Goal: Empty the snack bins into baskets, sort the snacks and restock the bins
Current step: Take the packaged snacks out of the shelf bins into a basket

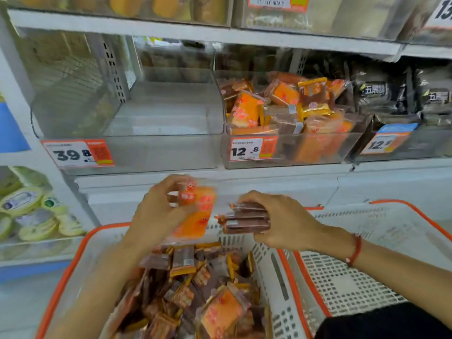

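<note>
Orange flat packets [195,214], slotted plastic basket [276,285]

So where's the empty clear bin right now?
In the head view the empty clear bin sits on the shelf at upper left, behind the 39.8 price tag, directly left of the bin of orange snack packs.

left clear bin [137,152] open-topped and bare, neighbouring bin [288,152] packed with snacks [281,106]

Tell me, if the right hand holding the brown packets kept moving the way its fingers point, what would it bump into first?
Probably the orange packet held by the left hand: the right hand points leftward at it, though depth is unclear.
</note>
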`<control>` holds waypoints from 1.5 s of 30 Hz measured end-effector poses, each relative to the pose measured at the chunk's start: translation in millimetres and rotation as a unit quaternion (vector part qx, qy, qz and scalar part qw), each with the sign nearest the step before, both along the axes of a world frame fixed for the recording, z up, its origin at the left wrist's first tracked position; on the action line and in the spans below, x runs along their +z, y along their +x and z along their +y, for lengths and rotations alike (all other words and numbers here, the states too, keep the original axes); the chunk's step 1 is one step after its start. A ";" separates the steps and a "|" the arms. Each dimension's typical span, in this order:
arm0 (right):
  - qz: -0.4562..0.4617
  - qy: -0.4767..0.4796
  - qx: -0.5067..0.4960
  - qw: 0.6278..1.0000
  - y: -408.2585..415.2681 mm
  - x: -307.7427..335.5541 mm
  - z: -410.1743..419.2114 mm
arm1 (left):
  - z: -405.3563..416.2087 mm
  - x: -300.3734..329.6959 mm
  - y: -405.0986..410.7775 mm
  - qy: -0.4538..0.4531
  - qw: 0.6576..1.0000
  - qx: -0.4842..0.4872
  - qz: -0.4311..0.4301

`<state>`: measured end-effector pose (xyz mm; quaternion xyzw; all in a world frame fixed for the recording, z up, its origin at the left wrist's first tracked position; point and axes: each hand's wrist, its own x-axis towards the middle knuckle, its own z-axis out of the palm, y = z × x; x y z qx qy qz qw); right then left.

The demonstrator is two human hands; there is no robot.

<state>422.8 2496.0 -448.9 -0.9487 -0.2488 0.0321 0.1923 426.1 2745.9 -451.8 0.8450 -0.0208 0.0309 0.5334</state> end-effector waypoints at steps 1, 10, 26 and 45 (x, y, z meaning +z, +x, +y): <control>0.039 -0.024 0.015 0.999 0.0 -16.9 1.5 | 0.4 -12.5 -2.5 0.047 0.998 -0.024 0.034; 0.063 -0.109 0.073 0.989 18.9 -12.9 -7.7 | -20.0 -24.9 2.9 0.170 0.983 -0.013 -0.071; -0.089 0.013 -0.477 0.875 209.8 101.7 -99.3 | -137.1 98.2 188.0 0.481 0.871 0.002 -0.099; -0.272 0.136 -0.159 0.939 128.6 110.2 -65.7 | -121.8 106.8 140.4 0.295 0.922 0.008 -0.251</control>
